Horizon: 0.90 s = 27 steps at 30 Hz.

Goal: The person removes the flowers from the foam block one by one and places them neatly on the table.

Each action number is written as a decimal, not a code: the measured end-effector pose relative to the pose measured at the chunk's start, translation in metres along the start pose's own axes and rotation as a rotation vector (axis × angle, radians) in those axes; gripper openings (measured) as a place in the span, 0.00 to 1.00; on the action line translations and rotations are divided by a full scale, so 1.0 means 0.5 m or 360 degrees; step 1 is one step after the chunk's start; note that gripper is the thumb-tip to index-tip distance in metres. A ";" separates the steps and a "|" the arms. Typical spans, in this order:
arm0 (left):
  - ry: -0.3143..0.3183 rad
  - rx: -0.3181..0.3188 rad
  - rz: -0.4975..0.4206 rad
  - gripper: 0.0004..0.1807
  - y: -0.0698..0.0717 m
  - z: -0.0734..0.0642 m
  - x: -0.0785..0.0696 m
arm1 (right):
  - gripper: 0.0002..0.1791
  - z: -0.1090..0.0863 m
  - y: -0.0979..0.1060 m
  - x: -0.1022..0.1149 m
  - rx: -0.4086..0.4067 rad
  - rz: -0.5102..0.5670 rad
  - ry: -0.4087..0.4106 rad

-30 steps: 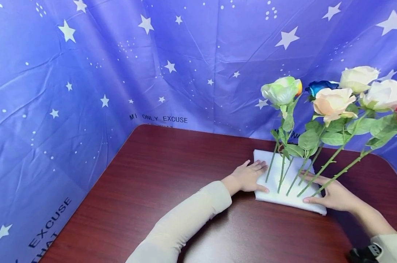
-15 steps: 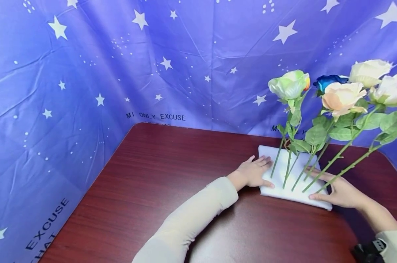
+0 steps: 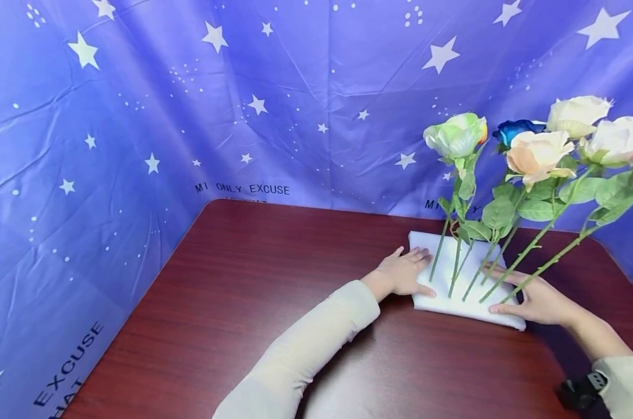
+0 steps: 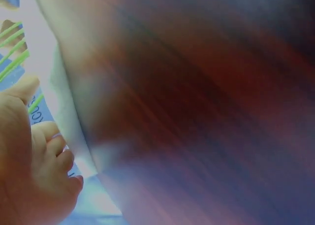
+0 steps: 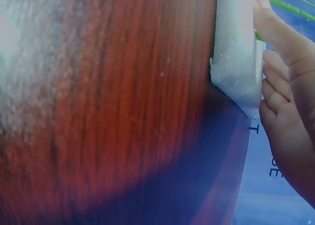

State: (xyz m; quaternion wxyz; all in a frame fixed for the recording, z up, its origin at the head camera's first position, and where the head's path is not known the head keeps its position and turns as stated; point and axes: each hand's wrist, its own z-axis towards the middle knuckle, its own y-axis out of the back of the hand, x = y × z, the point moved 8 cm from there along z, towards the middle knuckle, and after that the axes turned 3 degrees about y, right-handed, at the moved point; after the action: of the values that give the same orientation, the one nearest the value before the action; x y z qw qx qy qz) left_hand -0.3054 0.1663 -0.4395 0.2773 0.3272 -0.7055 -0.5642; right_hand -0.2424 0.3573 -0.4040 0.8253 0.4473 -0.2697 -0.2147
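A white foam block [image 3: 473,259] lies on the table, with several long-stemmed artificial roses standing in it. A light green rose [image 3: 455,135] leans least; the peach rose [image 3: 538,156] and white rose [image 3: 616,141] tilt to the right. My left hand [image 3: 402,274] rests on the block's left side, fingers spread, the thumb near its front edge. On the right side, my right hand [image 3: 537,299] touches the block, thumb at the front corner and fingers reaching behind the stems. Both wrist views show a hand [image 4: 37,166] against the foam edge, with fingertips partly hidden.
The dark red wooden table [image 3: 274,279] stretches to the left and front of the block. A blue star-printed cloth [image 3: 306,116] hangs behind and along the left side. The rose heads overhang the table's back right.
Both hands and the foam block with its roses have shifted slightly right and a little farther back on the table. The head view has also moved a little. The hands keep the same pose.
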 end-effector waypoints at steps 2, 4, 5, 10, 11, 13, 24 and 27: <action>-0.0007 -0.0009 -0.0053 0.47 0.001 0.003 -0.001 | 0.47 -0.004 -0.001 0.001 -0.0008 -0.0004 -0.0003; -0.0017 -0.0008 -0.0114 0.48 0.000 0.007 -0.002 | 0.47 -0.006 -0.001 0.003 -0.0019 -0.0012 0.0003; -0.0021 -0.0003 -0.0145 0.47 0.000 0.008 -0.002 | 0.46 -0.007 0.000 0.004 -0.0024 -0.0010 0.0008; -0.0068 -0.0032 -0.0320 0.41 0.016 0.015 0.002 | 0.45 -0.005 0.003 0.006 -0.0041 -0.0024 0.0040; -0.0072 -0.0055 -0.0370 0.39 0.023 0.016 0.004 | 0.45 -0.005 0.004 0.005 -0.0040 -0.0025 0.0038; -0.0077 -0.0121 -0.0503 0.35 0.039 0.016 0.008 | 0.46 -0.006 0.006 0.003 -0.0042 -0.0027 0.0028; 0.0125 -0.0437 -0.1698 0.19 0.087 0.007 0.020 | 0.44 -0.003 0.005 0.009 -0.0052 -0.0035 -0.0010; 0.0242 -0.0512 -0.1944 0.14 0.089 0.006 0.026 | 0.44 -0.001 0.004 0.007 -0.0045 -0.0057 -0.0022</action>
State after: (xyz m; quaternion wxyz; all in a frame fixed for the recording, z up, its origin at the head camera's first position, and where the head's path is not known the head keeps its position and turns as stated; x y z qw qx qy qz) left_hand -0.3225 0.1646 -0.3964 0.0005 0.6639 -0.2764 -0.6948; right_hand -0.2391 0.3566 -0.4016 0.8256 0.4388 -0.2643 -0.2364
